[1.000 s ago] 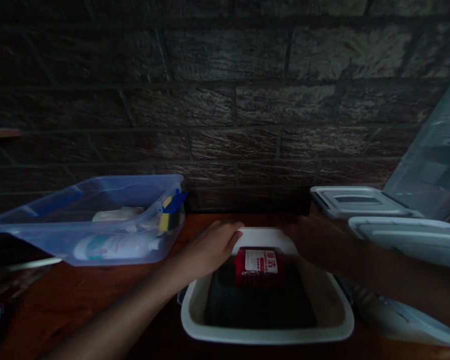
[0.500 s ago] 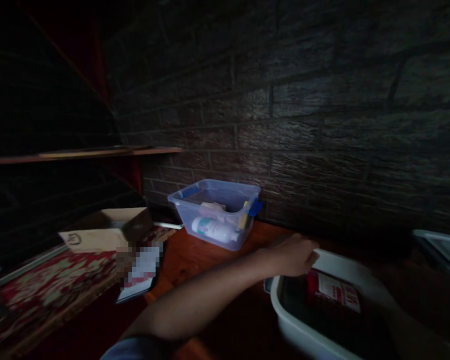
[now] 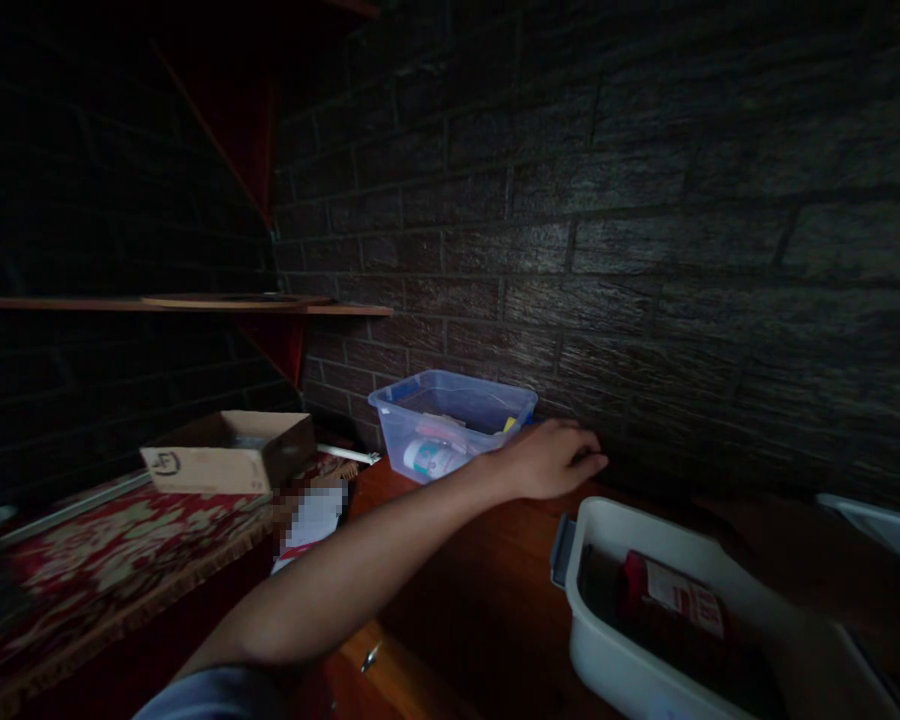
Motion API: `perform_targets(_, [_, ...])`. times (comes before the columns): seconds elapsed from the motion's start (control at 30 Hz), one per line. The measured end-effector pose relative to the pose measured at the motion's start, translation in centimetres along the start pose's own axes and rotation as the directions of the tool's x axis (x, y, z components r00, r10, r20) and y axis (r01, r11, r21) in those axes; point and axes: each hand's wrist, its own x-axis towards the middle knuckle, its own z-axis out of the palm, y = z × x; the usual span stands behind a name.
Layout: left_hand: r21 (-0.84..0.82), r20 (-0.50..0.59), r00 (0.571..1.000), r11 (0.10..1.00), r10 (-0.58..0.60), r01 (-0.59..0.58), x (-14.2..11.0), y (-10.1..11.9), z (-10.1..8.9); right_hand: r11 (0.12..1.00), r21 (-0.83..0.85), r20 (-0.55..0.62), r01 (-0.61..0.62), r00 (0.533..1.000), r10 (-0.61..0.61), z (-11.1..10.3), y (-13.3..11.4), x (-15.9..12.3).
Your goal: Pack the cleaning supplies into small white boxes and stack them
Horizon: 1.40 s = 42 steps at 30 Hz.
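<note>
With the middle of the view as clock centre: at four o'clock, on the brown wooden table [image 3: 495, 540], an open white storage box [image 3: 622, 640]. Standing upright, with a dark grey side clip [image 3: 562, 550] turned towards nine o'clock. Running, as far as visible, with its long axis from ten towards four o'clock, partly covered at the far rim by a dark forearm. Made of smooth, pale plastic, with rounded corners and a thick rim; quite shadowed inside. Lying in it, a red package [image 3: 667, 598], also with long axis from ten to four, bearing a white label with red print, too blurred for reading.

Just beyond the clip end of the box, apart from its rim, the left hand [image 3: 551, 460]: palm down, fingers loosely bent and pointing towards three o'clock, thumb a little separated, with nothing visible in its hold. At four o'clock, over the far rim, the right hand [image 3: 750, 535], in deep shadow; cannot tell the opening of its fingers, nor any grip on the box.

Close below centre, at six o'clock, a bluish translucent bin [image 3: 394, 438] with a white bottle [image 3: 435, 458] lying inside. At eight o'clock, an open cardboard carton [image 3: 210, 472] on a red patterned cloth [image 3: 112, 545].
</note>
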Motion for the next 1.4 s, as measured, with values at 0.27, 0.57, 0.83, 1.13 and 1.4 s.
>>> perform_targets(0.27, [0.121, -0.103, 0.973, 0.969, -0.205, 0.217, -3.2, -6.9, -8.1, 1.0, -0.027, 0.184, 0.012, 0.983, -0.007, -0.2, -0.2, 6.5])
perform_targets(0.57, [0.18, -0.117, 0.947, 0.932, -0.298, 0.316, -4.6, -9.5, -8.2, 1.0, 0.016, 0.238, -0.014, 0.971, 0.009, -4.1, -4.4, 9.2])
perform_targets(0.83, [0.063, -0.113, 0.991, 0.995, -0.067, 0.074, -1.3, -0.3, -4.3, 0.998, 0.063, 0.318, -0.015, 0.948, -0.006, -5.0, -1.4, 3.8])
perform_targets(1.13, [-0.232, 0.327, 0.928, 0.967, 0.179, -0.105, 1.3, 5.3, 3.9, 0.969, 0.24, 0.425, -0.064, 0.904, -0.046, -4.0, 0.3, -0.6])
perform_targets(1.4, [-0.013, 0.474, 0.877, 0.997, 0.077, -0.08, 2.4, 6.3, 7.7, 0.995, 0.052, 0.645, -0.08, 0.764, 0.028, -2.2, -2.8, -1.8])
